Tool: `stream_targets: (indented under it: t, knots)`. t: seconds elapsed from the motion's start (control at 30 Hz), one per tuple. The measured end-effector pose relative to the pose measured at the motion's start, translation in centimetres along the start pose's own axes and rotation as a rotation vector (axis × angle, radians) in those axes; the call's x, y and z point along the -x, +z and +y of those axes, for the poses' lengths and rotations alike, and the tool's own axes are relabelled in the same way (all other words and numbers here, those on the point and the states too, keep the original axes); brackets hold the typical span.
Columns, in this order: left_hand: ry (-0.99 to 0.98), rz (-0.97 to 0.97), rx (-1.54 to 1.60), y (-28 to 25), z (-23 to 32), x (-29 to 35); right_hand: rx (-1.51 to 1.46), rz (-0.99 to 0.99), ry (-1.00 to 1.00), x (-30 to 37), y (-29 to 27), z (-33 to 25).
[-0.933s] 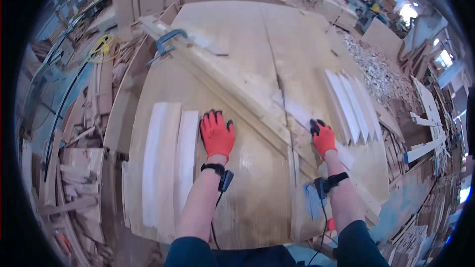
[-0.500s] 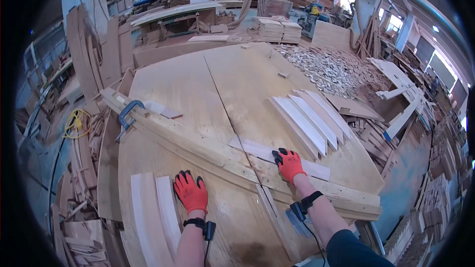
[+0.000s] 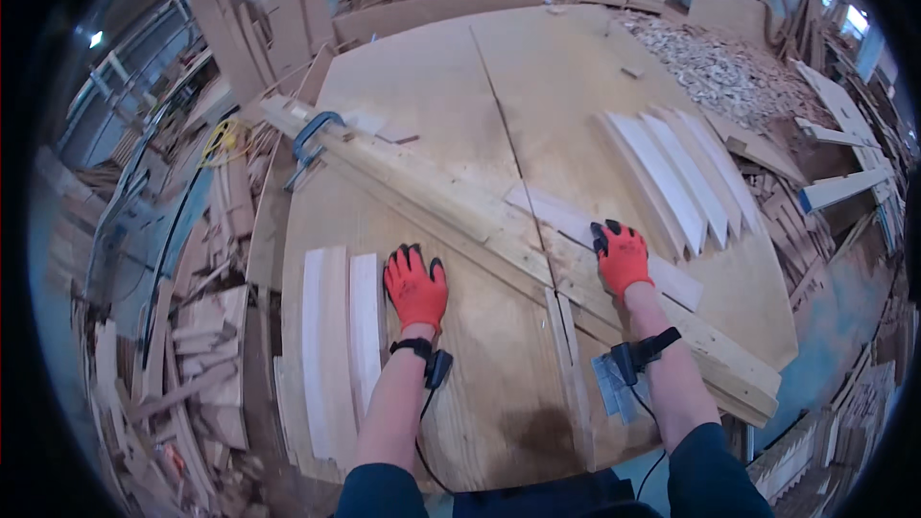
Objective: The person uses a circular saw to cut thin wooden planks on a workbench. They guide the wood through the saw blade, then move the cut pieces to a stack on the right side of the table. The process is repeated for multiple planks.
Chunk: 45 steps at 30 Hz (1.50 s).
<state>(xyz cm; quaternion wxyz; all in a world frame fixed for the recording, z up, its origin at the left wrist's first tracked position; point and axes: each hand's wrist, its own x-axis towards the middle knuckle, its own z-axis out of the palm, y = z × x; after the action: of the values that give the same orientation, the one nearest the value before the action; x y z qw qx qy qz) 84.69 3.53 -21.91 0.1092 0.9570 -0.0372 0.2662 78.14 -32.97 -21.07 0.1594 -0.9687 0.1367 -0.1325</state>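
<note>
My left hand (image 3: 415, 290), in a red glove with black fingertips, lies palm down on the plywood tabletop with its fingers stretched out. It is against the right edge of a narrow pale wooden strip (image 3: 366, 326); a wider curved board (image 3: 326, 355) lies to the left of that. My right hand (image 3: 624, 259), gloved alike, has its fingers bent over a flat pale board (image 3: 676, 286). That board lies along a long timber beam (image 3: 451, 201) crossing the table diagonally. What is under the right palm is hidden.
A blue C-clamp (image 3: 309, 139) grips the beam's far left end. Several white-edged boards (image 3: 676, 177) lie at the table's right. A metal plate (image 3: 614, 388) sits near my right wrist. Scrap wood (image 3: 197, 355) is piled left of the table, wood offcuts (image 3: 720, 62) behind it.
My view has tipped downward and turned a little left, so the table sits higher and further right in the picture. Both hands keep about the same places beside the boards.
</note>
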Motion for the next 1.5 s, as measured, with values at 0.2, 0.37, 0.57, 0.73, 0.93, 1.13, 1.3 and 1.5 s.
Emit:
stream_targets:
  t: [0.2, 0.37, 0.57, 0.73, 0.93, 1.13, 1.3, 1.5]
  knots:
    - [-0.034, -0.03, -0.024, -3.8, -0.2, 6.7, 0.109, -0.136, 0.013, 5.2, -2.7, 0.9]
    - [-0.067, -0.095, -0.031, -5.8, 0.1, 12.5, 0.073, -0.271, -0.053, 7.6, -6.6, 1.9]
    - [-0.041, -0.067, 0.071, -7.5, -0.2, 17.5, 0.302, -0.08, -0.063, 11.5, -4.8, 1.1]
    - [0.249, 0.145, 0.319, -9.4, 5.0, 15.6, 0.125, -0.168, -0.049, 20.4, -6.1, 5.0]
    - [0.253, -0.577, -0.153, -9.6, 18.9, 11.6, 0.19, -0.463, 0.231, 32.1, -12.0, 11.5]
    - [0.341, -0.404, -0.042, -8.2, 19.3, 13.3, 0.115, -0.478, 0.215, 37.5, -14.5, 13.8]
    - [1.446, -0.981, 0.42, -16.3, 25.2, 22.6, 0.064, -0.411, 0.173, 38.7, -14.5, 16.2]
    - [1.568, -0.376, 0.441, -22.4, 34.7, 25.8, 0.046, -0.507, 0.124, 38.0, -14.9, 15.3]
